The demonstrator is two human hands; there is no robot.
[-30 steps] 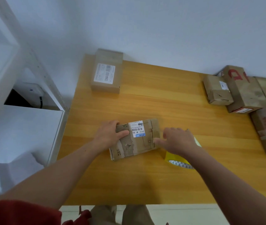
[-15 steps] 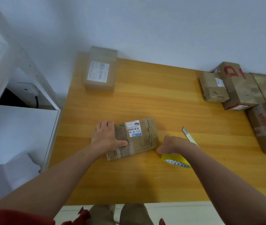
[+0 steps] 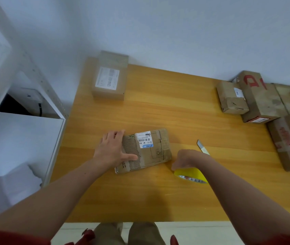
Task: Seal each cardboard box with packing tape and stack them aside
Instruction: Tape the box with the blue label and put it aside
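Under my left hand (image 3: 113, 152) lies the box (image 3: 146, 150), flat on the worktop (image 3: 158, 112). That hand is spread, palm down, fingers extended over the box's left end, thumb pressed across the torn top face; it pins the box rather than gripping it. A white barcode label (image 3: 144, 139) sits on the box just right of my left fingers.

Just right of the box, my right hand (image 3: 186, 159) is curled down over the yellow tape roll (image 3: 191, 175), which rests on the worktop touching the hand's underside. The fingers are bent around the roll's upper edge, closed on it. A gap separates the roll from the box.

Beyond my right hand, close behind the wrist, a cutter blade (image 3: 202, 146) lies on the worktop, its handle end hidden by my forearm.

Far ahead of my left hand, at the worktop's far left corner against the wall, stands a labelled box (image 3: 109, 76). Well to the right of my right hand, a cluster of boxes (image 3: 261, 99) occupies the far right edge, touching one another. Left of my left arm stands a white shelf (image 3: 22, 137).
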